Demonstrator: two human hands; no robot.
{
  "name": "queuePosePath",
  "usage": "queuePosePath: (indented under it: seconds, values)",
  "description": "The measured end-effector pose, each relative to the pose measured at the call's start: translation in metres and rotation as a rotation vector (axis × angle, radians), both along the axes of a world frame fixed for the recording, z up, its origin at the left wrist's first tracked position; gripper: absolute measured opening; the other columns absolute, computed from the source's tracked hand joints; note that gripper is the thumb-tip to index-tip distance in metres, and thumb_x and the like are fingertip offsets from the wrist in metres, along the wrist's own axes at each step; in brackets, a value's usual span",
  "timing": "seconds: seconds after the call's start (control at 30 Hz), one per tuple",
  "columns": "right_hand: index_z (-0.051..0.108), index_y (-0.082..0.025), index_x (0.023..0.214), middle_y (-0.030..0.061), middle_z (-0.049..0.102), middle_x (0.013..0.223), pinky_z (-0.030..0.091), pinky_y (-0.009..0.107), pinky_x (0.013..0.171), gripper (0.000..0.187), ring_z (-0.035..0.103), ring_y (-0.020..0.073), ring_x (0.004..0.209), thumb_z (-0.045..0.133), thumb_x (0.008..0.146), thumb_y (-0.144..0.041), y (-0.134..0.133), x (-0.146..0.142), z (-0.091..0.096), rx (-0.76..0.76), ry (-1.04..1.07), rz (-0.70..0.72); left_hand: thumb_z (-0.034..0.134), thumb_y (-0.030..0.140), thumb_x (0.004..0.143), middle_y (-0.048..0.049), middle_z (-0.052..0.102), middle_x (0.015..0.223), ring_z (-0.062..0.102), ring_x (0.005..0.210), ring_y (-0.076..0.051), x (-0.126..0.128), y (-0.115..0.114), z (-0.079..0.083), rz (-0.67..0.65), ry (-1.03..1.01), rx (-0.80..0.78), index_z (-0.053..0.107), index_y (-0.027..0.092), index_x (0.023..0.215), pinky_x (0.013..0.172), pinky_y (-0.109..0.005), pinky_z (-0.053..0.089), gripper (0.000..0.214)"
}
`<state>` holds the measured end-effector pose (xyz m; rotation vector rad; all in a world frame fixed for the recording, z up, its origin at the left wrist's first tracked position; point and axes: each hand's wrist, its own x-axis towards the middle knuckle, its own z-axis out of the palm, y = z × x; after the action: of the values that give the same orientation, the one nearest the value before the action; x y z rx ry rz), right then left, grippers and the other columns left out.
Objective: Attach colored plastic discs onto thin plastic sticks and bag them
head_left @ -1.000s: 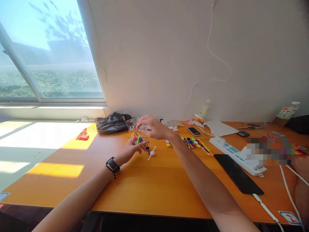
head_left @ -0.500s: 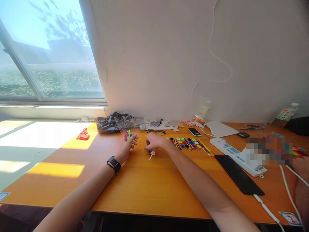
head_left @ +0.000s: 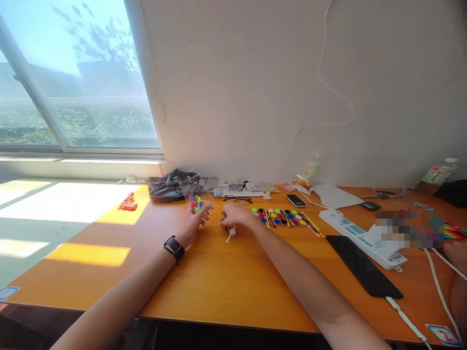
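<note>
My left hand (head_left: 196, 222), with a black watch on its wrist, is curled round a clear plastic bag (head_left: 199, 200) of small coloured plastic pieces. Right of it, my right hand (head_left: 235, 216) is closed, its fingertips pointing down and pinching a small black plastic piece (head_left: 223, 221) that is mostly hidden. Just below that hand, a white plastic piece (head_left: 231, 234) with a round disc and a thin stem lies on the table. Beyond my right wrist, coloured discs and sticks (head_left: 280, 218) are laid out in groups.
Glasses (head_left: 238, 200) and a black plastic bag (head_left: 170, 185) lie toward the wall. A red plastic piece (head_left: 128, 202) is on the left. To the right are a phone (head_left: 296, 200), a power strip (head_left: 359, 238), a large black phone (head_left: 364, 265) on a cable, and bottles.
The black piece has risen slightly, nearer my right fingertips, away from the white piece. My left hand has tilted a little, showing more of the bag's coloured pieces. The view has shifted slightly.
</note>
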<state>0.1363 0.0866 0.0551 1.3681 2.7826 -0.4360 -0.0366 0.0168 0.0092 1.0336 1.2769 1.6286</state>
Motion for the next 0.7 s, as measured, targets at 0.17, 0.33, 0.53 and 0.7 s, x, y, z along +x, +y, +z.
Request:
queuePosePath:
  seconds: [0.17, 0.33, 0.53, 0.7]
  values:
    - [0.066, -0.015, 0.071, 0.003, 0.068, 0.068, 0.034, 0.023, 0.053, 0.024, 0.057, 0.0128, 0.058, 0.07, 0.087, -0.034, 0.015, 0.018, 0.026, 0.003, 0.204, -0.036, 0.091, 0.053, 0.068, -0.0036, 0.067, 0.079, 0.051, 0.057, -0.008, 0.0, 0.0, 0.001, 0.011, 0.002, 0.015, 0.071, 0.015, 0.094, 0.047, -0.019, 0.033, 0.05]
    - [0.063, -0.016, 0.107, 0.0048, 0.071, 0.083, 0.04, 0.022, 0.055, 0.03, 0.055, 0.0114, 0.057, 0.045, 0.106, -0.039, 0.02, 0.055, 0.069, 0.048, 0.447, -0.101, 0.091, 0.051, 0.069, 0.0027, 0.06, 0.066, 0.045, 0.051, -0.008, 0.005, -0.004, 0.001, -0.087, 0.045, 0.047, 0.067, 0.017, 0.09, 0.045, -0.02, 0.029, 0.047]
    - [0.069, -0.017, 0.106, 0.0031, 0.064, 0.084, 0.038, 0.025, 0.063, 0.032, 0.052, 0.0139, 0.068, 0.05, 0.102, -0.042, -0.009, 0.084, 0.116, 0.309, 0.791, 0.098, 0.091, 0.054, 0.067, 0.0011, 0.062, 0.07, 0.053, 0.059, -0.011, 0.016, -0.011, -0.001, -0.149, 0.211, 0.123, 0.068, 0.017, 0.087, 0.053, -0.022, 0.041, 0.048]
    - [0.074, -0.017, 0.102, 0.0036, 0.068, 0.085, 0.035, 0.026, 0.067, 0.026, 0.053, 0.0146, 0.072, 0.054, 0.1, -0.032, -0.037, 0.078, 0.126, 0.364, 0.593, 0.163, 0.088, 0.052, 0.075, -0.0011, 0.067, 0.08, 0.062, 0.072, -0.015, 0.025, -0.018, -0.003, -0.24, 0.264, 0.228, 0.065, 0.017, 0.086, 0.069, -0.026, 0.049, 0.044]
